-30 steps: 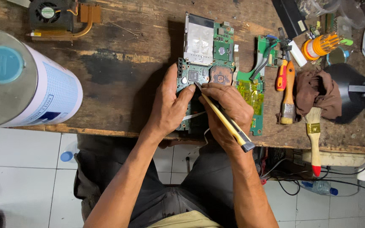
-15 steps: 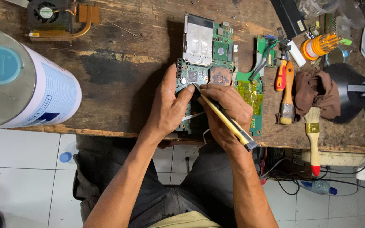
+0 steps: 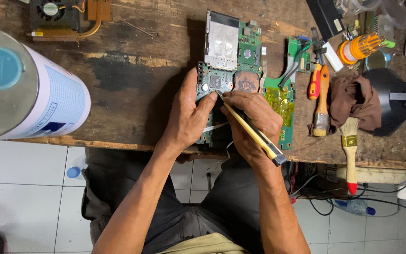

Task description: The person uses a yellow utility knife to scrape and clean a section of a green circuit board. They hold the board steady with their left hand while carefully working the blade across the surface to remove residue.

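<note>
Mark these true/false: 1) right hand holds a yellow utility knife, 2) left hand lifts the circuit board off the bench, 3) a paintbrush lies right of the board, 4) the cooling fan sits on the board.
1) True: the right hand grips a yellow utility knife, tip on the circuit board.
2) False: the left hand presses on the board, which lies flat on the wooden bench.
3) True: paintbrush near the bench edge.
4) False: the cooling fan sits far left, apart.
</note>
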